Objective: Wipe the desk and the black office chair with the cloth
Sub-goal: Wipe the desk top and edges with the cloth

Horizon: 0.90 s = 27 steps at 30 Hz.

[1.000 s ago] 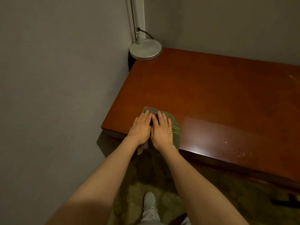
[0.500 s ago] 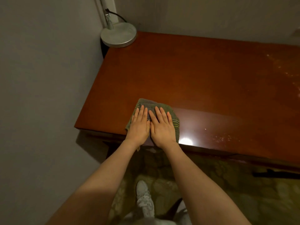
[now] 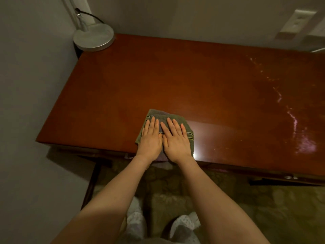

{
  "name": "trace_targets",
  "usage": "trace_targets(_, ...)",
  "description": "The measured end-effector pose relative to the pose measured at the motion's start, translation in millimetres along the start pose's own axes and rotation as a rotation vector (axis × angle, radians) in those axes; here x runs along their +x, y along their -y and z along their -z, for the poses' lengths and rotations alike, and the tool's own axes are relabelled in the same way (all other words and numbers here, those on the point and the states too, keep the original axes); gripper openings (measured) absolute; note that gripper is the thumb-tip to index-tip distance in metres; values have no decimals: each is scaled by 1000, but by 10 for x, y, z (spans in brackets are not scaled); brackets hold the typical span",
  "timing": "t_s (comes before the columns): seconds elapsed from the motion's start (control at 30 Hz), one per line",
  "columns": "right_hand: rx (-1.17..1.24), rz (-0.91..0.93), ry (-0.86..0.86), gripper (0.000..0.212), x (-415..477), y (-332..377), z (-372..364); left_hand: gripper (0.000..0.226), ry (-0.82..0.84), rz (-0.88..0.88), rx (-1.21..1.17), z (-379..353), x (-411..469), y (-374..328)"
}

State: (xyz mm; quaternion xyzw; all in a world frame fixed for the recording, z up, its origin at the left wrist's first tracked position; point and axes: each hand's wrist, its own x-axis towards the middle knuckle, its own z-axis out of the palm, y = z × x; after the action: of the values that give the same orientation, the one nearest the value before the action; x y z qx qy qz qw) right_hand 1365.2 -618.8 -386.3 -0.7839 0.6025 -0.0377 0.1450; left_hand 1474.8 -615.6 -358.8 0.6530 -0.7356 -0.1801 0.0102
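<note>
Head view, looking down at a reddish-brown wooden desk (image 3: 193, 76) set into a room corner. The left hand (image 3: 151, 140) and right hand (image 3: 175, 141) lie side by side, palms down, on a folded grey-green cloth (image 3: 155, 113) with dark stripes. All the fingers are straight and spread flat. Neither hand grasps the cloth; both press it onto the desktop. The flat palms probably serve to spread the pressure over the whole fold, so that the cloth slides as one pad rather than bunching.

The cloth sits at the near edge of the desk, left of centre, and its near end hangs slightly over the edge below the wrists. Starting from the edge suits a push away from the body.

Pale streaks and specks (image 3: 295, 124) catch the light on the right part of the desktop, well apart from the cloth. That area appears not yet wiped.

A round grey lamp base (image 3: 94, 38) with a black cable stands at the far left corner, clear of the wiping area. A wall plate (image 3: 297, 22) is on the far wall, and patterned carpet (image 3: 263, 205) lies below the desk.

The black office chair cannot be made out in this view, so that part of the task seems to lie ahead.
</note>
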Motion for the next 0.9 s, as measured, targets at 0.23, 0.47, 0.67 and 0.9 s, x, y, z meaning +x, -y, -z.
trace_targets(0.23,-33,-8,17,50,-183,-735,203,53,25,3,-14,-145,125,-747)
trace_targets(0.47,-54,-62,11,50,-346,-1432,387,55,24,-36,-47,-411,351,-1386)
trace_targets(0.67,-57,-90,5,49,-478,-1928,517,55,3,-59,-42,-582,489,-1877)
trace_targets(0.9,-60,-123,-5,49,-656,-2548,675,55,12,-70,-84,-798,647,-2490)
